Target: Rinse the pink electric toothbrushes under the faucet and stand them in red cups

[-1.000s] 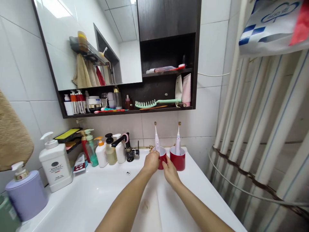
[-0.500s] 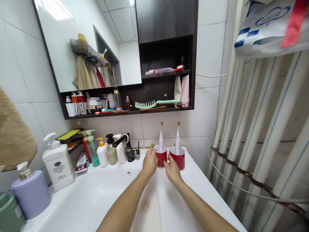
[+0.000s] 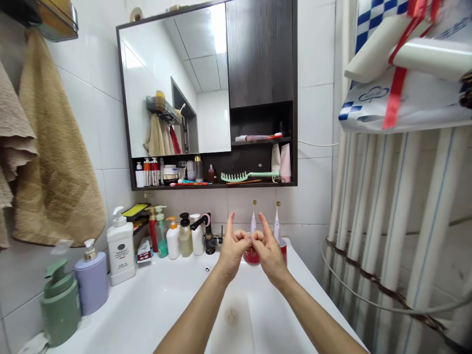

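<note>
While before red cups (image 3: 252, 257) (image 3: 283, 250), hands (image 3: 232, 253) (image 3: 272, 256) together.

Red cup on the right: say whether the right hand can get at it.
Likely yes: the right hand seems empty and is just in front of the cup, with nothing visible between them.

A person's bare left hand (image 3: 232, 251) and bare right hand (image 3: 269, 253), slim-fingered; bare, slender left forearm (image 3: 201, 314) at seven o'clock and right forearm (image 3: 313, 310) at five, both tapering smoothly.
</note>
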A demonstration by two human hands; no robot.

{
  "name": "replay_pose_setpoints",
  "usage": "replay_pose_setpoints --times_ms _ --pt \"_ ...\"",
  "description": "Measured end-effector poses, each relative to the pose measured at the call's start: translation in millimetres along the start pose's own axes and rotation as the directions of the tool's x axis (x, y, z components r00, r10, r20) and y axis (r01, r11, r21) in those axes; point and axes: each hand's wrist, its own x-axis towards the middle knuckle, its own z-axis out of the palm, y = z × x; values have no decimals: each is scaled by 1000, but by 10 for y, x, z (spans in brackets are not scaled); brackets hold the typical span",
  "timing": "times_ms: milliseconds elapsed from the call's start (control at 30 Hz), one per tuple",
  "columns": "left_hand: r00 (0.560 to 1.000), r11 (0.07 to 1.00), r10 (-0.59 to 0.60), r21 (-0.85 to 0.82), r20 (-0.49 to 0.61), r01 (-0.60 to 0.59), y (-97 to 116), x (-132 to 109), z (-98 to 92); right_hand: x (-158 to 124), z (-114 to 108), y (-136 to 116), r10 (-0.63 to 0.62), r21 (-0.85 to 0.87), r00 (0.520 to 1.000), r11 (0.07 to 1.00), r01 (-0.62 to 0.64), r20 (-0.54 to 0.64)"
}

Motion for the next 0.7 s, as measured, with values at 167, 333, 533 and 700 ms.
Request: replay_pose_setpoints --times_ms 167,333,533,700 --pt "986 980 -163 -118 -33 158 -1 -66 -90 -55 -23 -29 126 2 989 992 -126 -74" --pt "936 932 -346 -96 62 350 -69 -61 -137 -56 -12 93 158 -121 984 979 -167 -80" --pt "889 889 -458 -10 -17 457 -337 -64 -209 -40 -100 426 201 -409 974 885 -225 -102" --pt "795 805 -567 59 -216 590 -742 -281 -572 213 -502 692 87 -726 956 632 -271 -281"
